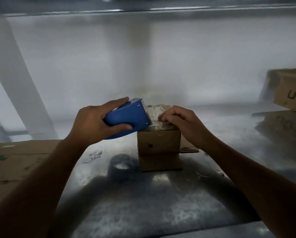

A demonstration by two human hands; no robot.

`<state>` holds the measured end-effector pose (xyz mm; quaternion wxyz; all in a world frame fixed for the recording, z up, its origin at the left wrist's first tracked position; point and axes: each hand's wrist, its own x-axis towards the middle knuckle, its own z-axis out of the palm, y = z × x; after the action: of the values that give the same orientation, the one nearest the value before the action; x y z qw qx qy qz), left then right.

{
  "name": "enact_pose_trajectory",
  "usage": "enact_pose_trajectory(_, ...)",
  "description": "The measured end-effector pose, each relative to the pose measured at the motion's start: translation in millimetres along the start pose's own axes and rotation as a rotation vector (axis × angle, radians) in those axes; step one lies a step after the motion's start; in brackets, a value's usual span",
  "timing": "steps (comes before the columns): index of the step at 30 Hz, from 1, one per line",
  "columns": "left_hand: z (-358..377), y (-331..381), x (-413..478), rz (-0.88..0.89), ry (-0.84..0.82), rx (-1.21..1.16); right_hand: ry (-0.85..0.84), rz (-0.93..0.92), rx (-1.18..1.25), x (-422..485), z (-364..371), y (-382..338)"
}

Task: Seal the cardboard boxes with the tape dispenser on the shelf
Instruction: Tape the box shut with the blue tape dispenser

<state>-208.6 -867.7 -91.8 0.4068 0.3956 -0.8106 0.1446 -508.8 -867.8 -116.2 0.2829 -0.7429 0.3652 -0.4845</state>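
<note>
A small cardboard box (158, 141) stands on the metal shelf (143, 203) in the middle of the view. My left hand (90, 122) grips a blue tape dispenser (126, 117), whose toothed end sits at the left edge of the box top. A strip of clear tape (155, 110) lies across the box top. My right hand (181, 121) presses curled fingers down on the tape at the near right of the top.
Flattened cardboard (15, 160) lies on the shelf at the left. Two larger printed boxes (291, 93) are stacked at the far right. A white wall backs the shelf, and an upper shelf rail (143, 9) runs overhead.
</note>
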Motion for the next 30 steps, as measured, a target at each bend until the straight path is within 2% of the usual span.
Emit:
enact_pose_trajectory(5,0.2,3.1,0.6,0.047,-0.002,0.022,0.026,0.001,-0.060,4.2,8.8,-2.2)
enact_pose_trajectory(12,0.7,11.9,6.8,0.184,0.078,0.106,0.021,0.045,0.095,5.9,5.5,-21.3)
enact_pose_trajectory(21,4.4,9.9,3.9,0.202,0.084,0.080,-0.094,-0.012,0.140,9.9,11.1,-25.3)
enact_pose_trajectory(30,7.7,12.7,5.3,0.244,0.120,0.041,-0.085,-0.003,0.201,9.7,11.8,-24.3)
